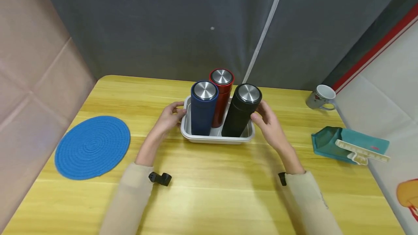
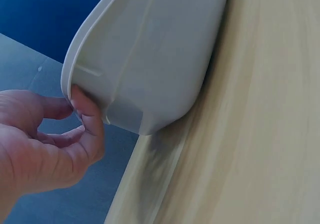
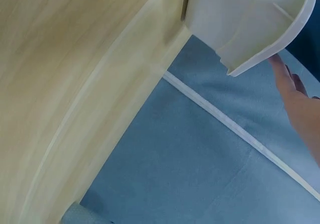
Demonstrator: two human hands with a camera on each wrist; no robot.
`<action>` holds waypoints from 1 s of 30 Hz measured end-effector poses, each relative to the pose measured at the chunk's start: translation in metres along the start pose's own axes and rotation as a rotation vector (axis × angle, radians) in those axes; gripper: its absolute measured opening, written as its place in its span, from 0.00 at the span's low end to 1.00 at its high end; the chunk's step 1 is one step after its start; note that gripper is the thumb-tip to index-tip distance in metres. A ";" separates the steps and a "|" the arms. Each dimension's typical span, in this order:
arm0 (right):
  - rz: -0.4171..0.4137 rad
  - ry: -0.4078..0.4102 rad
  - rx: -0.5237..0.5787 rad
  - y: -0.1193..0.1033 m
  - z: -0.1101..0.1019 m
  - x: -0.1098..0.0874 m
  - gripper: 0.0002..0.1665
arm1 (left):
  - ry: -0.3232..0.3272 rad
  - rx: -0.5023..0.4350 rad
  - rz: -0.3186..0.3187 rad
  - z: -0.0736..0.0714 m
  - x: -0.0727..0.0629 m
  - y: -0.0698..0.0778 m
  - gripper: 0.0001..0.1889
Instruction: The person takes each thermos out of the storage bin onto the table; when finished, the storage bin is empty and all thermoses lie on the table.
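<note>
The left hand (image 1: 170, 117) pinches the rim of a white tray (image 1: 217, 139) between thumb and finger; the right hand (image 1: 269, 124) has fingers touching the opposite end's rim, though I cannot tell whether it grips; between them the tray holds a blue flask (image 1: 203, 115), a red flask (image 1: 223, 97) behind and a black flask (image 1: 240, 115) nearest the right hand; the tray is towards the far side of a yellow wood-grain table (image 1: 212, 191); beyond hangs dark grey cloth (image 1: 147, 28) with a pale strip (image 1: 267, 24); a pinkish wall (image 1: 32, 64) flanks the left, a white wall (image 1: 388, 82) the right; counted: two hands, one tray, three flasks, one round blue mat (image 1: 93, 148), one mug (image 1: 318, 99), one teal dustpan (image 1: 326, 140).
</note>
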State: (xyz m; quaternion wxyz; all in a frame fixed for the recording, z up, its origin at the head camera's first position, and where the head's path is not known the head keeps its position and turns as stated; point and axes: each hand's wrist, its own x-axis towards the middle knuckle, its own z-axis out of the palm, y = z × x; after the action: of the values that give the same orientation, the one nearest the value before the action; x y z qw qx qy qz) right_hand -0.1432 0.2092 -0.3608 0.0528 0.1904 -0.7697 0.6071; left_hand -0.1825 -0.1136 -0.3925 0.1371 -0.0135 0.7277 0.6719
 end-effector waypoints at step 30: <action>-0.035 0.012 0.053 -0.010 0.015 0.001 0.47 | -0.063 -0.205 -0.037 -0.009 -0.005 -0.013 0.25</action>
State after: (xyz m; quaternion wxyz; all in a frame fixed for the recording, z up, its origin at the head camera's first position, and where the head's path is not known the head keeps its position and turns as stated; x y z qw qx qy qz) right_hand -0.1387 0.1925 -0.3552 0.0627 0.2016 -0.7495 0.6275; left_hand -0.1766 -0.1242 -0.4035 0.1703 -0.0199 0.6500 0.7403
